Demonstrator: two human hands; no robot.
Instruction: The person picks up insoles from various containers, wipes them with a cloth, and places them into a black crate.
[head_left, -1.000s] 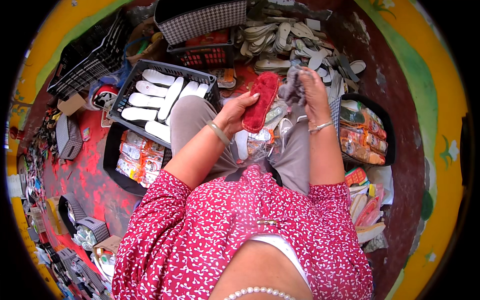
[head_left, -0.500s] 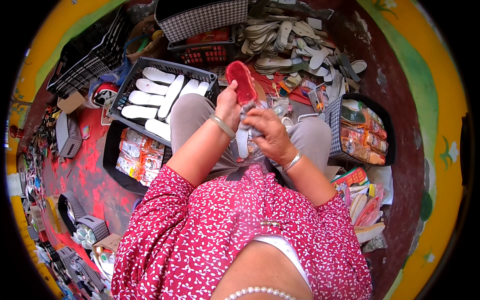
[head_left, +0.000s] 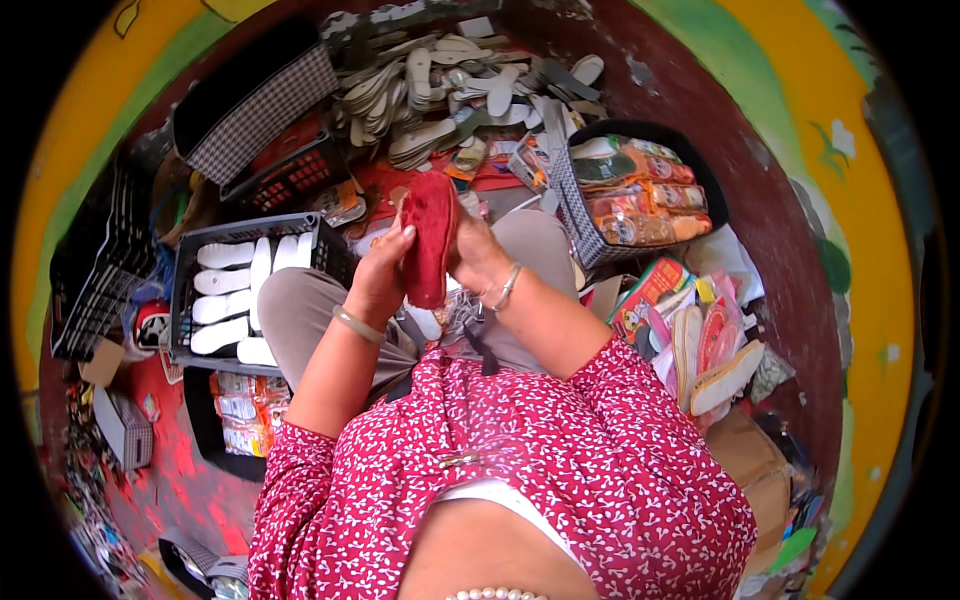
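Observation:
Upright above my lap is a red plush insole [head_left: 430,245], its fuzzy surface showing. My left hand [head_left: 380,272] closes on its left edge, the thumb lying over the front. From the right side my right hand [head_left: 474,250] grips the same insole; most of those fingers are hidden behind it. Whether a second layer sits behind the red piece, I cannot tell. Below the hands, between my knees, a pale insole [head_left: 424,320] partly shows.
At left a dark plastic crate [head_left: 318,240] holds white insoles. A heap of loose pale insoles [head_left: 400,95] lies far ahead. Fabric boxes with packaged insoles stand at right [head_left: 572,205] and lower left [head_left: 205,425]. More insoles [head_left: 728,375] pile beside my right arm.
The head view has turned to the right. My right hand no longer shows the crumpled grey piece and now grips the red insole. The insole has swung more upright and nearer to me.

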